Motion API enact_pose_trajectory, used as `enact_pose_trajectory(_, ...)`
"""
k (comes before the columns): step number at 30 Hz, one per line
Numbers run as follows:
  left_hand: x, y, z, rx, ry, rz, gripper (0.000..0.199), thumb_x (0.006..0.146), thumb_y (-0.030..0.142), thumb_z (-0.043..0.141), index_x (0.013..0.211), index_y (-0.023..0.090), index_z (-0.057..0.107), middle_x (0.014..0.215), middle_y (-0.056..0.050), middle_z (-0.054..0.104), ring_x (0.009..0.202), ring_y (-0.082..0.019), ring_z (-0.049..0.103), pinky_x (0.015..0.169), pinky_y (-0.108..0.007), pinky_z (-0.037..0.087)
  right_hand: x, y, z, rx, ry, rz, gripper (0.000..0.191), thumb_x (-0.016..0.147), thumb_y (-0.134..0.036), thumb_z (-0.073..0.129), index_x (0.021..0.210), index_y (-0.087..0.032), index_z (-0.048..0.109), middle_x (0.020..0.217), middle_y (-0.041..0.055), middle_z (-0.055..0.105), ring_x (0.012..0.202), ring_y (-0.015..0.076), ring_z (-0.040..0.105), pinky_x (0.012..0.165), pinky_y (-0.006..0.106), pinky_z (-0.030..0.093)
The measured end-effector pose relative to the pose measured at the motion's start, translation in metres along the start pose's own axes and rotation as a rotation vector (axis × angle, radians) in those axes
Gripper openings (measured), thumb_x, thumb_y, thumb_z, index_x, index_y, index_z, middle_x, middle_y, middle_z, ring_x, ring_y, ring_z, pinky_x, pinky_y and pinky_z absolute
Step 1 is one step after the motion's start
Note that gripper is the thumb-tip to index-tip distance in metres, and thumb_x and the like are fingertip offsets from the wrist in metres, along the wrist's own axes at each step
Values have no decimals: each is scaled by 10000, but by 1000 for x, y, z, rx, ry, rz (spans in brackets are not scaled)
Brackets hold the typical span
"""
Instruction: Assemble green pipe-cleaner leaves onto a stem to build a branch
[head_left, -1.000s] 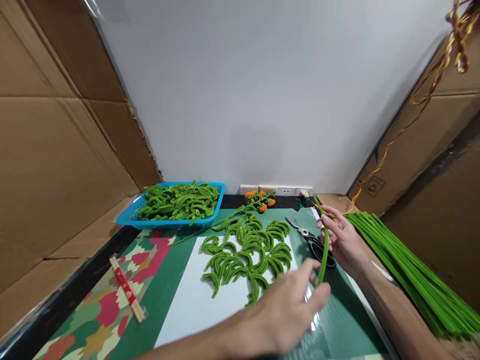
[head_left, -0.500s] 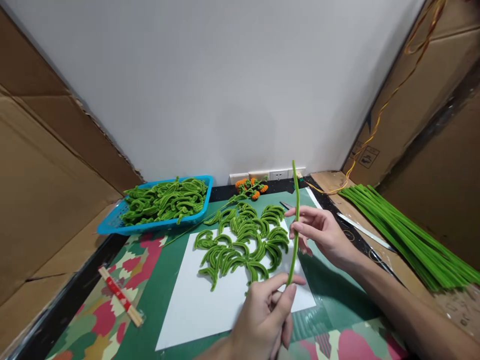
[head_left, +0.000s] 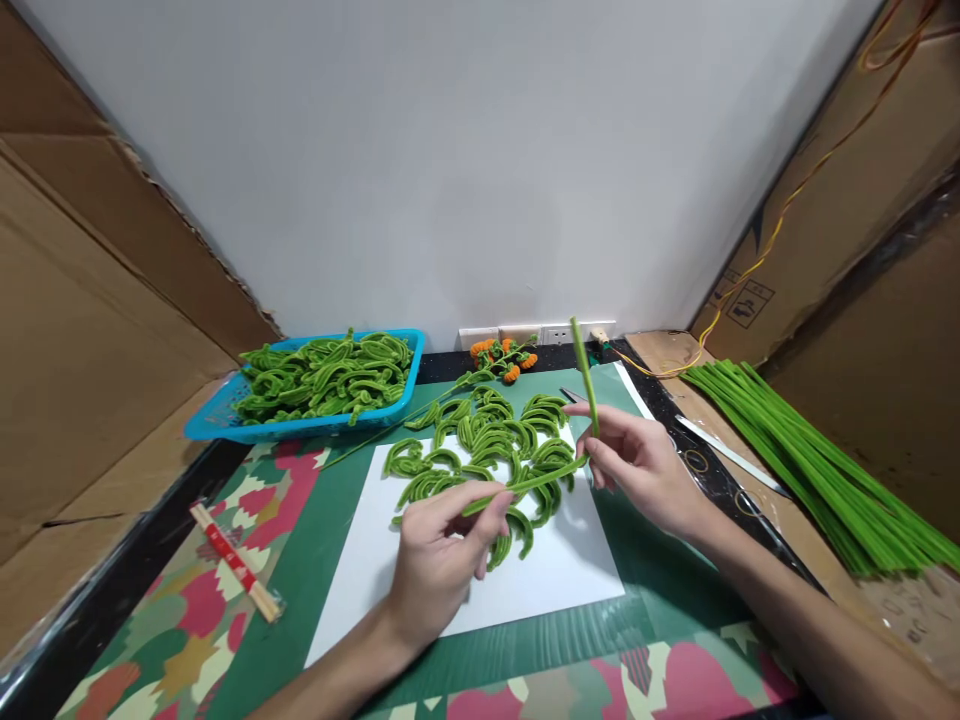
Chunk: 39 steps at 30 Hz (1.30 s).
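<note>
Between my two hands runs a green pipe cleaner (head_left: 551, 476), bent at the fingers of my right hand (head_left: 631, 455), with its free end standing up above them. My left hand (head_left: 455, 540) pinches the lower end over a white sheet of paper (head_left: 555, 570). Below and behind the hands, several curved green pipe cleaner pieces (head_left: 495, 440) lie in small clusters on the paper; my left hand hides some of them. Close behind my right hand, the tip of a grey metal tool (head_left: 573, 396) shows on the green mat.
A blue basket (head_left: 300, 432) heaped with curled green pieces stands at the back left. Orange flowers on a green stem (head_left: 510, 360) lie near the wall sockets. Wrapped chopsticks (head_left: 236, 562) rest at left. Long green pipe cleaners (head_left: 817, 470) and a white strip (head_left: 731, 455) lie right.
My left hand has moved left and up, pulling the lower part of the pipe cleaner sideways. The nearly straight pipe cleaner is now bent at my right hand, which has barely moved.
</note>
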<state>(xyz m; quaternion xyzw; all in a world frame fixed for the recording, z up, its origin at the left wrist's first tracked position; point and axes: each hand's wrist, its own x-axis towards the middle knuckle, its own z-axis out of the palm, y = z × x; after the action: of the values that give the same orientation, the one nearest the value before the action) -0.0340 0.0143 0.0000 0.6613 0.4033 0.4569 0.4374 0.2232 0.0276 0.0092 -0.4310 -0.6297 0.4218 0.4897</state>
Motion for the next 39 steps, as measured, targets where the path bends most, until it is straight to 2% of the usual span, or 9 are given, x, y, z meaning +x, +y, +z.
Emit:
enact_pose_trajectory(3,1,-5,-5,44,54,57,157,980,325,722,948,219,833,748,-14,725,399,-86,554,371,-204,455,-6,3,5,-439,-8,-239,442,995,-118,494,1392,-214,663,840,20,652,701,166,602,660,291,518)
enact_pose_trajectory(6,1,-7,-2,20,69,-6,165,956,354,747,969,225,848,894,-60,794,416,-101,591,372,-227,490,-8,9,7,-762,-12,-479,565,953,-39,464,1476,-212,587,993,84,687,827,218,655,709,328,550)
enact_pose_trajectory(10,1,-9,4,-91,51,-173,224,927,392,770,1026,200,829,861,-76,820,403,-123,626,334,-210,468,-9,16,6,-904,-37,-574,683,948,2,435,1593,-222,446,1127,117,710,916,241,709,742,341,593)
enact_pose_trajectory(13,1,-9,6,-158,29,-249,280,906,397,785,1080,179,809,821,-83,824,393,-125,628,320,-188,454,-9,18,4,-946,-25,-620,714,965,-5,427,1636,-245,381,1119,105,733,869,232,727,690,323,586)
enact_pose_trajectory(19,-1,-9,8,-202,-6,-243,326,921,451,776,1026,144,810,892,-128,834,423,-118,644,320,-175,445,-11,20,1,-973,3,-626,611,1006,-18,420,1571,-246,455,1097,87,751,789,199,734,632,298,553)
enact_pose_trajectory(26,0,-13,6,-183,41,-183,221,889,385,811,980,186,840,798,-87,828,407,-139,643,343,-215,445,-12,20,-3,-1013,-41,-617,422,1031,-49,426,1377,-209,610,1067,85,763,777,186,728,634,295,539)
enact_pose_trajectory(31,0,-13,7,-141,47,-198,231,877,422,828,959,208,859,522,-13,685,410,-166,638,352,-222,430,-12,19,-4,-1038,-25,-551,399,1020,-55,428,1326,-196,641,1073,88,764,806,203,757,663,305,571)
enact_pose_trajectory(36,-1,-9,10,-156,22,-220,279,829,411,883,969,171,852,527,-21,702,381,-138,600,343,-209,421,-12,18,-3,-1005,-28,-501,397,999,-46,413,1266,-191,668,996,69,750,754,199,747,656,302,572)
enact_pose_trajectory(39,-2,-8,10,-186,16,-213,296,851,417,865,985,154,844,574,-40,735,408,-142,635,344,-199,437,-13,16,-2,-973,-22,-508,387,989,-41,418,1233,-190,679,969,61,744,721,191,731,637,294,558)
